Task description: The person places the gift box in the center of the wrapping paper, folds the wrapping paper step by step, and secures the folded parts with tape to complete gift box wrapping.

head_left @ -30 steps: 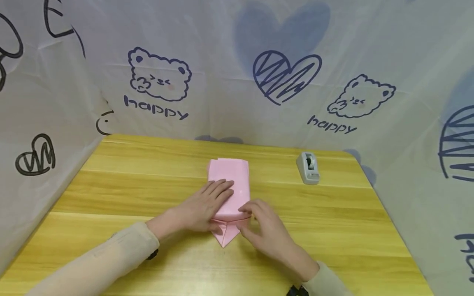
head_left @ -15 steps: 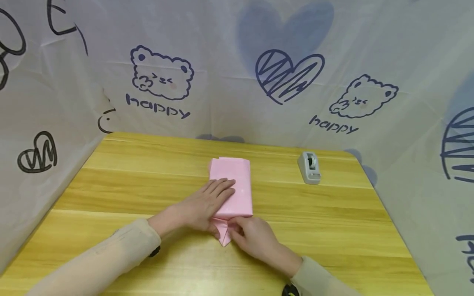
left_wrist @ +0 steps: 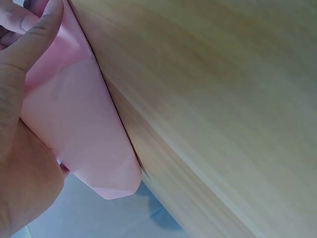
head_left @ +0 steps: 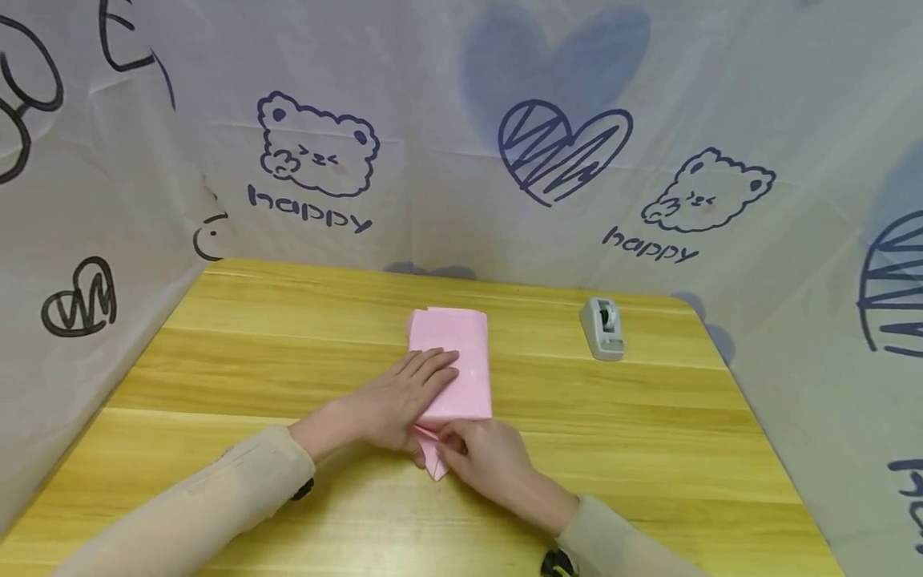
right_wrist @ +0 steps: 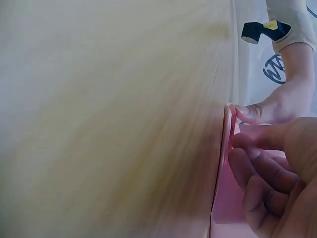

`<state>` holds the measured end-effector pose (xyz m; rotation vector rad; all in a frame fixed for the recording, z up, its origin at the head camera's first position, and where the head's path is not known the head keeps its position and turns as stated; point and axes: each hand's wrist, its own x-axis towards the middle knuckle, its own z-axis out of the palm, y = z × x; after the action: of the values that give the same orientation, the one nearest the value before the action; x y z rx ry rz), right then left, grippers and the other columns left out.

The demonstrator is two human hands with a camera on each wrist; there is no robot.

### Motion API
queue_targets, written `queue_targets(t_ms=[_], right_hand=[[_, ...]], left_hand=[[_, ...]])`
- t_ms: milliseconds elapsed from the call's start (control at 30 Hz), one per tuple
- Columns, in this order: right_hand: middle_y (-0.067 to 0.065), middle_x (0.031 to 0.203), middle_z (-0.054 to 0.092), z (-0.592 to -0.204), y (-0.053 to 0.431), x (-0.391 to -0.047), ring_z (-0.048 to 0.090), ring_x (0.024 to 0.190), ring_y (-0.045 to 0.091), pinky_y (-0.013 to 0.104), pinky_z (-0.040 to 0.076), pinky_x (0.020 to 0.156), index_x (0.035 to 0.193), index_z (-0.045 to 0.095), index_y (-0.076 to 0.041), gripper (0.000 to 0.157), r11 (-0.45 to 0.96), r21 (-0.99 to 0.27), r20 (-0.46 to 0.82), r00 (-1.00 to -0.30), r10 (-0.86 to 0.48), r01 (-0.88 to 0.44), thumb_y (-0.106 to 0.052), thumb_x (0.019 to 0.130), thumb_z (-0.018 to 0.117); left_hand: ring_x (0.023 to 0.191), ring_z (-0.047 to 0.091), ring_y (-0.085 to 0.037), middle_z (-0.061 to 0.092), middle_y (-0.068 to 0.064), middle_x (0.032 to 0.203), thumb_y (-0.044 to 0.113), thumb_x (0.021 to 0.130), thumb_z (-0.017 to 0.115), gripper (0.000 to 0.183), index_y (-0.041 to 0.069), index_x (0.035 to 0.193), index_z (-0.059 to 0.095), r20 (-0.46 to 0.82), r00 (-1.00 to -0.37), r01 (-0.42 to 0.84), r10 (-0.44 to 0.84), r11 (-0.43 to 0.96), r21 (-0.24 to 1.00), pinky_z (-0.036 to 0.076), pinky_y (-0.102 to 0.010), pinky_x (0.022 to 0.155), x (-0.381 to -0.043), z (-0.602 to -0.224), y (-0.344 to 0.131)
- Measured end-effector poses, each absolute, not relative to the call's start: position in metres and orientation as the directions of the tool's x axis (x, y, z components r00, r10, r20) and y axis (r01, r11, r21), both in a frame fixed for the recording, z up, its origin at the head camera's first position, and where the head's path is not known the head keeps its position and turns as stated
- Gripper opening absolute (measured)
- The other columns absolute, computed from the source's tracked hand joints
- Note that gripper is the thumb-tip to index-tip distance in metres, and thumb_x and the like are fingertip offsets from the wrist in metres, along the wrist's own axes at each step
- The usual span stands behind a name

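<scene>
A flat, box-shaped packet in pink paper lies on the table, its pointed end flap sticking out toward me. My left hand rests on top of the packet with fingers extended, and its thumb lies on the left side of the flap. With curled fingers and thumb, my right hand pinches the flap's right side close to the packet's near edge. The right wrist view shows these right fingers at the paper's folded edge, opposite the left thumb. Pink paper fills the space beside the left hand in its wrist view.
A grey tape dispenser stands at the back right of the yellow wood-grain table. White cloth printed with bears and hearts hangs behind and at both sides. A black wrist device sits at the left sleeve.
My right hand has moved left from the packet's right corner onto the flap, folding its right side inward so the flap looks narrower. The left hand stays in place on the packet.
</scene>
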<state>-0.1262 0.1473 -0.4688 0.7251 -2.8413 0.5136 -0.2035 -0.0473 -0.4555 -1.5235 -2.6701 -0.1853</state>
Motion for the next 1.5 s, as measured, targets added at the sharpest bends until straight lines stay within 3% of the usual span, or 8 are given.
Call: queue_targets(t_ms=[200,400,533,700,833,1067,1333,1500], right_hand=[[-0.017,0.066,0.062,-0.47,0.144,-0.128,0.052,0.054,0.0,0.018,0.039,0.045,0.079,0.071,-0.026,0.009,0.851,-0.244,0.241,-0.879,-0.412,-0.466,-0.034,0.083,0.07],[-0.015,0.064,0.061,-0.469,0.148,-0.126,0.05,0.052,0.001,0.018,0.038,0.044,0.077,0.069,-0.024,0.008,0.849,-0.211,0.281,-0.862,-0.422,-0.484,-0.03,0.082,0.07],[-0.018,0.067,0.061,-0.463,0.155,-0.119,0.052,0.056,-0.003,0.017,0.04,0.048,0.08,0.068,-0.025,0.005,0.791,-0.207,0.278,-0.81,-0.517,-0.576,-0.029,0.08,0.071],[-0.013,0.1,0.065,-0.459,0.163,-0.107,0.061,0.089,0.003,0.022,0.052,0.074,0.101,0.069,-0.024,0.019,0.618,-0.135,0.197,-0.632,-0.749,-0.774,-0.035,0.086,0.066],[-0.006,0.13,0.057,-0.462,0.166,-0.104,0.054,0.116,0.012,0.03,0.047,0.095,0.127,0.06,-0.019,0.042,0.549,-0.041,0.088,-0.551,-0.83,-0.835,-0.042,0.092,0.057],[-0.008,0.143,0.047,-0.467,0.171,-0.105,0.052,0.111,0.014,0.032,0.046,0.094,0.136,0.054,-0.018,0.054,0.555,0.071,-0.012,-0.557,-0.83,-0.829,-0.051,0.093,0.05],[-0.009,0.147,0.04,-0.468,0.175,-0.103,0.047,0.102,0.012,0.03,0.047,0.083,0.138,0.051,-0.018,0.056,0.563,0.075,-0.05,-0.567,-0.822,-0.823,-0.053,0.095,0.046],[-0.007,0.146,0.042,-0.467,0.175,-0.104,0.05,0.108,0.012,0.031,0.047,0.091,0.139,0.05,-0.017,0.057,0.549,0.082,-0.016,-0.552,-0.834,-0.832,-0.053,0.094,0.047]], left_hand=[[0.144,0.007,-0.035,0.005,-0.017,0.158,0.075,0.054,0.07,0.13,0.003,0.149,0.019,0.116,-0.505,0.863,0.855,0.499,0.078,0.01,-0.051,0.116,-0.203,-0.456,-0.047],[0.144,0.009,-0.034,0.007,-0.016,0.158,0.063,0.068,0.072,0.112,0.004,0.149,0.02,0.125,-0.51,0.86,0.851,0.506,0.065,0.012,-0.049,0.116,-0.205,-0.457,-0.047],[0.143,0.013,-0.034,0.01,-0.016,0.157,0.056,0.076,0.07,0.1,0.005,0.148,0.023,0.145,-0.511,0.859,0.847,0.511,0.037,0.014,-0.047,0.116,-0.204,-0.459,-0.045],[0.141,0.019,-0.035,0.017,-0.016,0.156,0.049,0.08,0.069,0.088,0.004,0.144,0.028,0.193,-0.509,0.857,0.839,0.516,0.015,0.019,-0.048,0.115,-0.203,-0.462,-0.044],[0.141,0.02,-0.034,0.017,-0.015,0.156,0.05,0.081,0.067,0.086,0.005,0.144,0.029,0.2,-0.511,0.853,0.836,0.523,-0.004,0.02,-0.048,0.114,-0.203,-0.463,-0.042],[0.142,0.019,-0.032,0.016,-0.014,0.156,0.05,0.08,0.067,0.087,0.006,0.145,0.028,0.202,-0.516,0.845,0.833,0.533,-0.039,0.02,-0.047,0.115,-0.204,-0.468,-0.041],[0.142,0.016,-0.031,0.014,-0.013,0.157,0.048,0.075,0.072,0.093,0.006,0.146,0.027,0.187,-0.523,0.844,0.831,0.536,-0.02,0.016,-0.046,0.116,-0.204,-0.467,-0.042],[0.142,0.016,-0.032,0.014,-0.014,0.157,0.046,0.074,0.074,0.095,0.006,0.146,0.027,0.176,-0.527,0.841,0.831,0.54,-0.036,0.016,-0.046,0.116,-0.203,-0.467,-0.041]])
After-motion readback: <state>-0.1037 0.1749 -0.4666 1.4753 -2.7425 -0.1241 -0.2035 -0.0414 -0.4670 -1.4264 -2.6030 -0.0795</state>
